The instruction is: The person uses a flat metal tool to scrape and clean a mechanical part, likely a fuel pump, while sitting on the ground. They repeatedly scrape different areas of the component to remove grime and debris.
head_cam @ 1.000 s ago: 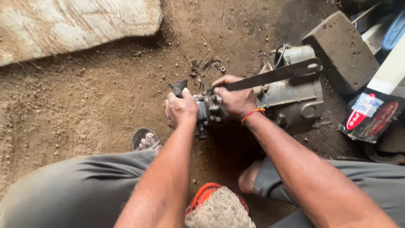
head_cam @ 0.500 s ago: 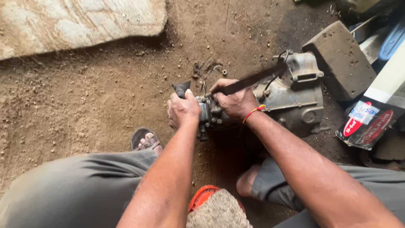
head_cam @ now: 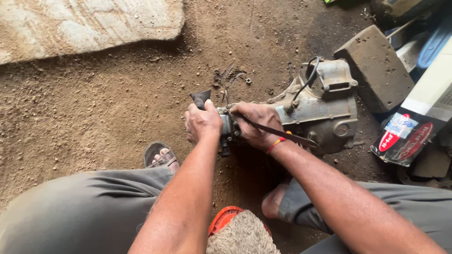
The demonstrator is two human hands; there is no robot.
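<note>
A grey metal engine casing [head_cam: 325,110] lies on the dirt floor [head_cam: 94,108], right of centre, with a black cable [head_cam: 306,77] looping over its far side. At its left end sits a small dark fitting [head_cam: 226,129], and both hands meet there. The left hand [head_cam: 202,123] is clenched over the near left side of that fitting, a dark rag [head_cam: 201,98] poking out beyond the knuckles. The right hand [head_cam: 256,124] grips a long flat metal tool [head_cam: 282,134]; its fingers curl around the tool's left end, tight against the fitting, and the bar runs right and slightly nearer across the wrist, over the casing. An orange thread band [head_cam: 275,145] circles that wrist. Right of the casing rests 1 grey stone block [head_cam: 374,66], with a red and white packet [head_cam: 402,136] nearer. A pale slab [head_cam: 84,23] lies far left.
</note>
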